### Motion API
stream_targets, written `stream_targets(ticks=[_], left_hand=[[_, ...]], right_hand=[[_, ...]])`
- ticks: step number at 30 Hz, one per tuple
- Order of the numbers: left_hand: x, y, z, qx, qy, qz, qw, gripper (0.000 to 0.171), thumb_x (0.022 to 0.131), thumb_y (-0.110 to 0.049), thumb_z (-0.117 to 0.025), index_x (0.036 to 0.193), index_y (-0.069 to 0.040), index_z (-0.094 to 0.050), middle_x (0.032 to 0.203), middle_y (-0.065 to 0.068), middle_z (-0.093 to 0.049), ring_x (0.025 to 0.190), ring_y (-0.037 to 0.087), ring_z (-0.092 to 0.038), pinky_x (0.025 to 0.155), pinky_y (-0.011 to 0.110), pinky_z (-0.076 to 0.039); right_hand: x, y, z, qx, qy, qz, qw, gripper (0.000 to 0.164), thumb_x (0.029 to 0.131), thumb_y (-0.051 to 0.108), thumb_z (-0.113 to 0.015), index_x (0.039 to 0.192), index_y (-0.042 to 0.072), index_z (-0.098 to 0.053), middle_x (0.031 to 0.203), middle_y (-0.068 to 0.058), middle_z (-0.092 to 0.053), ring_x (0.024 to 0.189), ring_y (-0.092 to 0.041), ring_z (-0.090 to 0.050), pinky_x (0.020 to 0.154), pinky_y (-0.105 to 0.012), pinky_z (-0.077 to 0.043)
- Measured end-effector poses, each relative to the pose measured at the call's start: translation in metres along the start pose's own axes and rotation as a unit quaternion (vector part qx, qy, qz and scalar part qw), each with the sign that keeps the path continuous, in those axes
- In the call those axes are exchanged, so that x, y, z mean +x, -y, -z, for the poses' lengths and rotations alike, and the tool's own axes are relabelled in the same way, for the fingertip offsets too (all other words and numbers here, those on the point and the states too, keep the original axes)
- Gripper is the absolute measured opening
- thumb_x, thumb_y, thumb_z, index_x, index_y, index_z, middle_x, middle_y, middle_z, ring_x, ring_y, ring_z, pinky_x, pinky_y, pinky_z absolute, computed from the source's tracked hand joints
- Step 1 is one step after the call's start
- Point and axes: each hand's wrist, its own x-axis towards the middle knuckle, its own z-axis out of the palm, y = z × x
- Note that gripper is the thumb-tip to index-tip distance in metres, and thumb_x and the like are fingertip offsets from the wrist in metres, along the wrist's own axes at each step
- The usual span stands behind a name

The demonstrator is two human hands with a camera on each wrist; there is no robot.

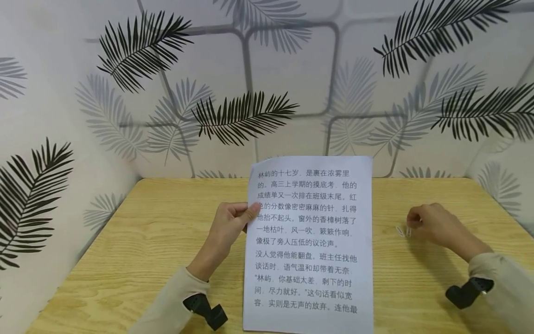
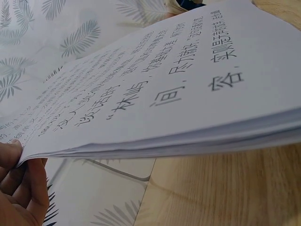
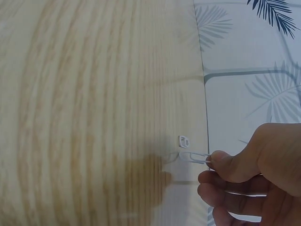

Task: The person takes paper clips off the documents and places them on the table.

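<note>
My left hand point(image 1: 229, 227) pinches the left edge of a stack of printed paper sheets point(image 1: 308, 241), thumb on the front. In the left wrist view several layers of the stack point(image 2: 188, 146) show along its edge, raised off the table, with my left hand point(image 2: 21, 188) gripping one side. To the right, my right hand point(image 1: 438, 227) pinches a white paper clip point(image 1: 409, 231) between thumb and fingertips, seen closely as a paper clip point(image 3: 194, 157) in the right wrist view. A second white paper clip point(image 1: 400, 231) lies on the table just left of it.
The wooden table point(image 1: 167, 208) reaches back to a wall point(image 1: 288, 69) covered with leaf-patterned paper. A black wrist camera point(image 1: 206, 311) is strapped on the left sleeve and another black camera point(image 1: 469, 292) on the right.
</note>
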Motion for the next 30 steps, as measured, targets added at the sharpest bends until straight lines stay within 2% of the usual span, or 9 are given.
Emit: stream_targets(ticks=[7, 12, 17, 19, 21, 23, 26, 28, 30], left_hand=[[0.001, 0.001, 0.0, -0.002, 0.005, -0.004, 1.0, 0.025, 0.096, -0.012, -0.06, 0.093, 0.01, -0.07, 0.072, 0.014, -0.071, 0.053, 0.017, -0.06, 0.064, 0.027, -0.046], [0.001, 0.001, 0.0, 0.0, 0.004, -0.008, 1.0, 0.025, 0.096, -0.012, -0.06, 0.093, 0.011, -0.07, 0.073, 0.014, -0.071, 0.052, 0.017, -0.059, 0.061, 0.026, -0.046], [0.001, 0.0, -0.001, 0.0, 0.008, -0.012, 0.9999, 0.025, 0.097, -0.012, -0.059, 0.093, 0.01, -0.07, 0.073, 0.014, -0.071, 0.052, 0.016, -0.058, 0.059, 0.025, -0.045], [0.001, 0.0, -0.001, -0.002, 0.008, -0.011, 0.9999, 0.025, 0.097, -0.011, -0.059, 0.092, 0.01, -0.07, 0.072, 0.014, -0.07, 0.052, 0.015, -0.057, 0.056, 0.024, -0.045], [0.001, 0.001, -0.001, -0.003, 0.006, -0.008, 0.9999, 0.025, 0.097, -0.011, -0.059, 0.092, 0.011, -0.07, 0.072, 0.014, -0.07, 0.051, 0.015, -0.057, 0.054, 0.024, -0.044], [0.0, 0.001, -0.001, -0.003, 0.002, -0.006, 1.0, 0.025, 0.097, -0.011, -0.059, 0.092, 0.011, -0.07, 0.072, 0.014, -0.07, 0.051, 0.015, -0.057, 0.054, 0.024, -0.044], [-0.001, 0.001, -0.001, -0.003, -0.006, -0.008, 0.9999, 0.025, 0.096, -0.012, -0.06, 0.092, 0.011, -0.07, 0.072, 0.014, -0.071, 0.051, 0.015, -0.058, 0.055, 0.024, -0.045], [-0.001, 0.001, 0.0, -0.005, -0.01, -0.009, 0.9999, 0.025, 0.096, -0.012, -0.06, 0.092, 0.011, -0.07, 0.072, 0.015, -0.071, 0.05, 0.015, -0.058, 0.054, 0.024, -0.045], [-0.002, 0.002, -0.001, -0.006, -0.009, -0.006, 0.9999, 0.025, 0.096, -0.012, -0.06, 0.093, 0.011, -0.07, 0.073, 0.015, -0.071, 0.05, 0.015, -0.058, 0.054, 0.024, -0.045]], right_hand=[[-0.001, -0.004, -0.005, 0.005, -0.01, 0.004, 1.0, 0.009, 0.082, -0.001, -0.065, 0.078, 0.007, -0.066, 0.075, -0.001, -0.065, 0.064, -0.013, -0.051, 0.057, -0.035, -0.044], [0.003, -0.002, -0.003, 0.005, -0.011, -0.012, 1.0, 0.003, 0.085, 0.002, -0.066, 0.082, 0.002, -0.067, 0.078, -0.006, -0.066, 0.065, -0.017, -0.055, 0.057, -0.037, -0.046], [0.002, 0.01, 0.004, 0.022, -0.098, -0.012, 0.995, 0.008, 0.088, 0.003, -0.064, 0.093, -0.004, -0.067, 0.079, -0.01, -0.067, 0.068, -0.023, -0.061, 0.057, -0.039, -0.05], [-0.001, 0.023, 0.006, 0.053, -0.14, 0.0, 0.989, 0.01, 0.092, 0.007, -0.063, 0.094, -0.001, -0.068, 0.078, -0.006, -0.067, 0.066, -0.019, -0.062, 0.056, -0.034, -0.049], [-0.005, 0.041, 0.009, 0.119, -0.152, 0.023, 0.981, 0.015, 0.098, 0.01, -0.056, 0.096, 0.002, -0.069, 0.078, -0.003, -0.067, 0.064, -0.015, -0.061, 0.055, -0.029, -0.048], [-0.011, 0.063, 0.009, 0.208, -0.14, 0.057, 0.966, 0.022, 0.102, 0.011, -0.048, 0.097, 0.003, -0.068, 0.078, -0.001, -0.066, 0.064, -0.012, -0.059, 0.056, -0.025, -0.047], [-0.019, 0.093, 0.009, 0.322, -0.089, 0.099, 0.937, 0.025, 0.104, 0.007, -0.041, 0.098, 0.002, -0.065, 0.078, -0.003, -0.065, 0.068, -0.015, -0.059, 0.061, -0.026, -0.048], [-0.023, 0.108, 0.006, 0.36, -0.068, 0.111, 0.924, 0.021, 0.103, 0.003, -0.042, 0.101, 0.001, -0.063, 0.077, -0.004, -0.064, 0.068, -0.017, -0.059, 0.062, -0.027, -0.049], [-0.028, 0.118, 0.003, 0.373, -0.06, 0.107, 0.92, 0.015, 0.101, 0.002, -0.047, 0.105, 0.001, -0.061, 0.077, -0.002, -0.064, 0.067, -0.018, -0.06, 0.061, -0.028, -0.05]])
